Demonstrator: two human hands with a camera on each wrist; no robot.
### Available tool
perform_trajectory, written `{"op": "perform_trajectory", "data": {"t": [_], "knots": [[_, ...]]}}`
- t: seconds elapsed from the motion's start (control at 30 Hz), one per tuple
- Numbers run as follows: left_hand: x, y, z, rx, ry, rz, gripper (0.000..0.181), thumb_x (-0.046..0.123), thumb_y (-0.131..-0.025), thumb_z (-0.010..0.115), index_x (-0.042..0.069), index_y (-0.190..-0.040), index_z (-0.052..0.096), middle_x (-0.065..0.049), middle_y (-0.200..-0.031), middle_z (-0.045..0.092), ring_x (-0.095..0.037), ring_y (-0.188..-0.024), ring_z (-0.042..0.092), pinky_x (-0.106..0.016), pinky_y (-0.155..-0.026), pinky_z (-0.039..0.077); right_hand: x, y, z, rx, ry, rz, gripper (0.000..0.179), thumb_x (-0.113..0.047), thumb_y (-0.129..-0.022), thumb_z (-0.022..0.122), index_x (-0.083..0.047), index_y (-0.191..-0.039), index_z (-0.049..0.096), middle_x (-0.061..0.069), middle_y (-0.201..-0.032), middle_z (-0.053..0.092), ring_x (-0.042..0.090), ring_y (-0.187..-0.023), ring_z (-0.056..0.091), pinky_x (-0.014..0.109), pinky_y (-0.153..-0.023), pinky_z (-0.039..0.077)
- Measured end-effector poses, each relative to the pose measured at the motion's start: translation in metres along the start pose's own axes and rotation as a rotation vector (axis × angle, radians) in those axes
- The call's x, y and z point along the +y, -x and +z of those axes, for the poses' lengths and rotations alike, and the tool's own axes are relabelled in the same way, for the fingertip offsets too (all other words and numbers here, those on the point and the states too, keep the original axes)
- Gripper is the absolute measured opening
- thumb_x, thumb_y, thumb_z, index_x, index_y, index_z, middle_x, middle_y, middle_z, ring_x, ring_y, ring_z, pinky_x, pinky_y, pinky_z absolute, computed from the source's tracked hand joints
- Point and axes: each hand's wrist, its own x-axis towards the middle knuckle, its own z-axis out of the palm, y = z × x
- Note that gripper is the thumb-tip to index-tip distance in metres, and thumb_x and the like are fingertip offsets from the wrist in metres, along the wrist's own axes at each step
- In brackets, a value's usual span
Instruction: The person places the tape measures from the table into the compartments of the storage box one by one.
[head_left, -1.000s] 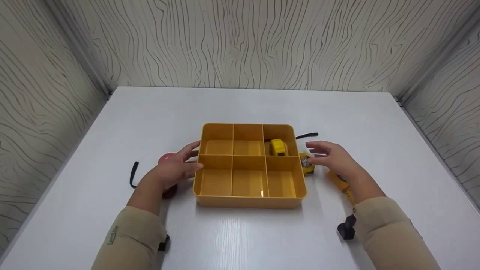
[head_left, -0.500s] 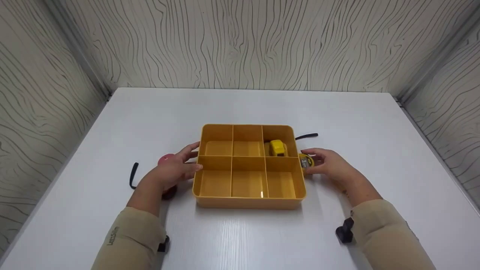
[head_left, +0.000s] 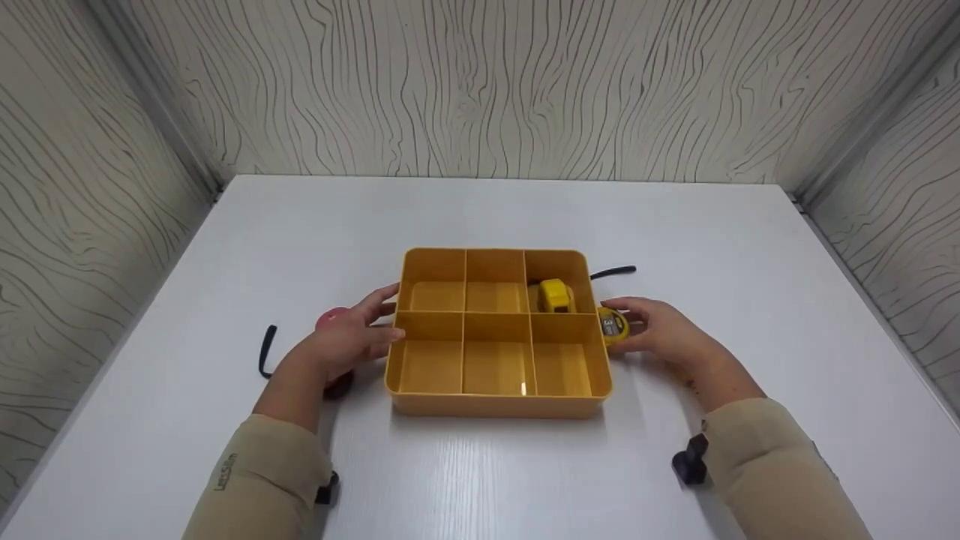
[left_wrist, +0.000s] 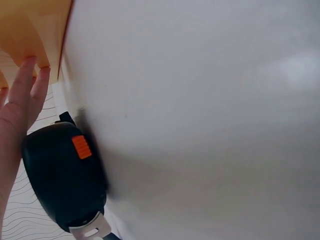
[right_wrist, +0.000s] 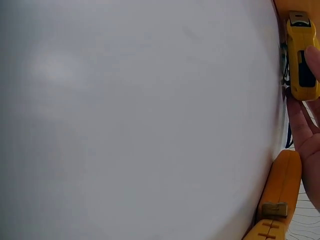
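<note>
A yellow-orange box [head_left: 498, 407] with several compartments sits mid-table in the head view. A yellow tape measure [head_left: 555, 295] lies in its back right compartment. My left hand [head_left: 345, 337] touches the box's left side with extended fingers, its thumb at the rim. Beside the box's right side, my right hand [head_left: 667, 326] pinches another yellow tape measure [head_left: 613, 325]. The right wrist view shows that tape measure [right_wrist: 295, 37] upright, metal tip near the box, thumb on its edge. Under my left hand is a red, rounded object [head_left: 332, 319], mostly hidden.
In the left wrist view, a dark tape measure [left_wrist: 62, 175] with an orange button lies below the left hand. An orange object [right_wrist: 282, 180] with a metal tip lies by the right hand. Black straps [head_left: 268, 351] stick out left and right of the box.
My right hand has moved down and left from above the yellow tape measure and now pinches it. The left hand and box have stayed in place.
</note>
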Motion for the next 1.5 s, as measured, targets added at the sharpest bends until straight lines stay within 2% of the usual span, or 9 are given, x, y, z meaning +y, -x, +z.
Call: {"op": "perform_trajectory", "data": {"t": [0.33,0.47,0.57,0.87,1.03,1.27,1.5], "knots": [[0.000,0.001,0.000,0.013,-0.012,-0.023,0.079,0.032,-0.072,0.077,0.052,-0.134,0.032,0.009,-0.142,0.032,-0.017,-0.124,0.040,-0.041,-0.099,0.040,-0.001,0.000,0.002,0.018,0.012,0.010,0.077,-0.033,-0.061,0.083,-0.026,-0.130,0.049,0.004,-0.133,0.044,0.026,-0.121,0.044,0.041,-0.098,0.040],[0.001,0.001,0.001,0.009,0.002,-0.008,0.078,0.029,-0.072,0.076,0.051,-0.133,0.033,0.009,-0.139,0.035,-0.016,-0.123,0.042,-0.039,-0.096,0.042,-0.001,0.001,0.000,0.023,0.073,-0.013,0.076,-0.034,-0.063,0.082,-0.024,-0.131,0.048,0.006,-0.133,0.044,0.028,-0.121,0.044,0.043,-0.099,0.039],[0.001,0.001,0.002,0.006,0.013,0.002,0.076,0.028,-0.073,0.076,0.051,-0.132,0.034,0.010,-0.137,0.037,-0.016,-0.122,0.044,-0.037,-0.094,0.044,-0.001,0.002,-0.003,0.037,0.119,-0.026,0.076,-0.037,-0.064,0.081,-0.023,-0.131,0.048,0.007,-0.133,0.045,0.029,-0.121,0.044,0.044,-0.099,0.039],[0.002,0.002,0.002,0.009,-0.004,0.003,0.076,0.026,-0.075,0.075,0.051,-0.133,0.032,0.010,-0.139,0.035,-0.016,-0.124,0.041,-0.038,-0.095,0.043,-0.008,0.007,-0.020,0.064,0.169,0.005,0.081,-0.043,-0.065,0.078,-0.025,-0.135,0.042,0.010,-0.138,0.040,0.033,-0.125,0.038,0.050,-0.100,0.035],[0.001,0.001,0.000,-0.005,0.014,0.006,0.077,0.025,-0.076,0.074,0.049,-0.135,0.031,0.008,-0.141,0.033,-0.016,-0.123,0.041,-0.038,-0.096,0.042,-0.015,0.011,-0.032,0.080,0.200,-0.048,0.080,-0.044,-0.068,0.076,-0.023,-0.136,0.041,0.011,-0.139,0.039,0.035,-0.125,0.039,0.049,-0.098,0.038],[0.000,0.000,0.001,0.004,-0.007,-0.005,0.075,0.026,-0.077,0.073,0.051,-0.135,0.031,0.009,-0.141,0.033,-0.017,-0.123,0.041,-0.040,-0.097,0.041,-0.029,0.021,-0.049,0.107,0.192,-0.087,0.078,-0.039,-0.070,0.076,-0.021,-0.137,0.041,0.013,-0.138,0.038,0.036,-0.125,0.039,0.047,-0.095,0.041],[0.001,0.001,0.001,-0.006,0.002,-0.001,0.077,0.027,-0.075,0.075,0.050,-0.135,0.031,0.009,-0.140,0.034,-0.015,-0.122,0.043,-0.038,-0.096,0.042,-0.041,0.033,-0.062,0.125,0.171,-0.169,0.077,-0.035,-0.072,0.076,-0.015,-0.137,0.040,0.014,-0.135,0.041,0.035,-0.121,0.045,0.042,-0.093,0.043]]}}
